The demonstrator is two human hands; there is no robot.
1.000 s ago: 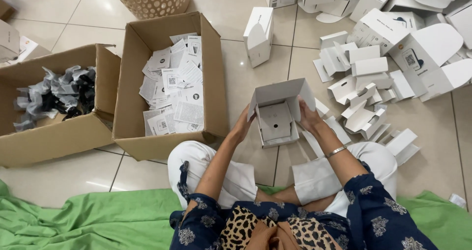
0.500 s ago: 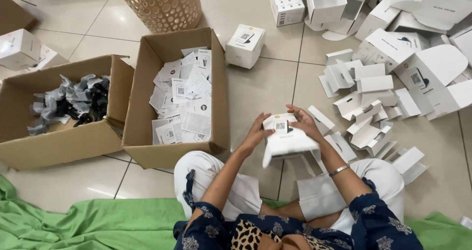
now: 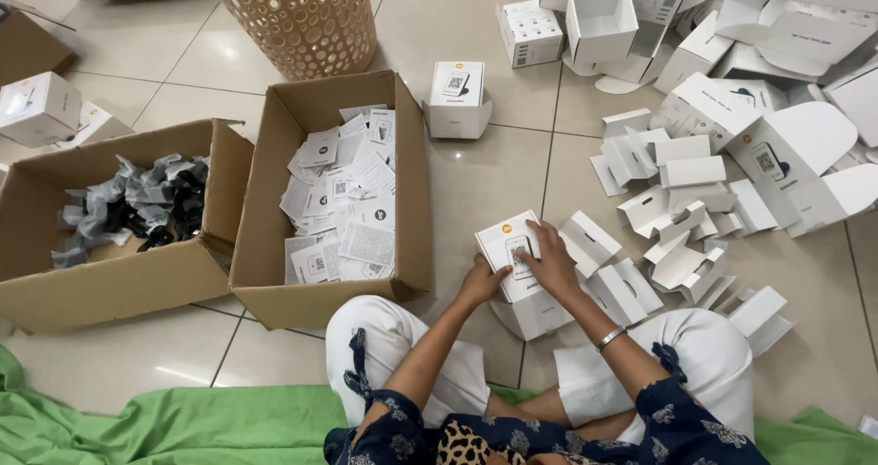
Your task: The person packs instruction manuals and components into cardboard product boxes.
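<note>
Held box: a small white carton [image 3: 515,256] with a yellow dot and a dark printed square on its top face, sitting on the tiled floor [image 3: 476,181] just in front of the seated person's knees.
Left hand: the left hand [image 3: 482,280] grips the near left edge of the carton, fingers curled and pressed against its side.
Right hand: the right hand [image 3: 549,262] lies flat on top, fingers spread over the lid, a bangle on the wrist.
Leaflet box: an open brown cardboard box [image 3: 416,191] just left of the hands, full of white folded leaflets [image 3: 343,204] with small dark code squares.
Cable box: a second open cardboard box [image 3: 137,277] further left, holding grey bags and black cords [image 3: 137,204].
Closed carton: another white carton [image 3: 456,97] of the same kind stands beyond the leaflet box, well apart from the hands.
Inserts: flat white card inserts [image 3: 672,218] are scattered to the right, some touching the held box.
Empty cartons: a heap of opened white cartons [image 3: 732,53] at the upper right.
Basket: a perforated beige basket [image 3: 293,17] at the top.
Cloth: green cloth [image 3: 165,424] under the person.
</note>
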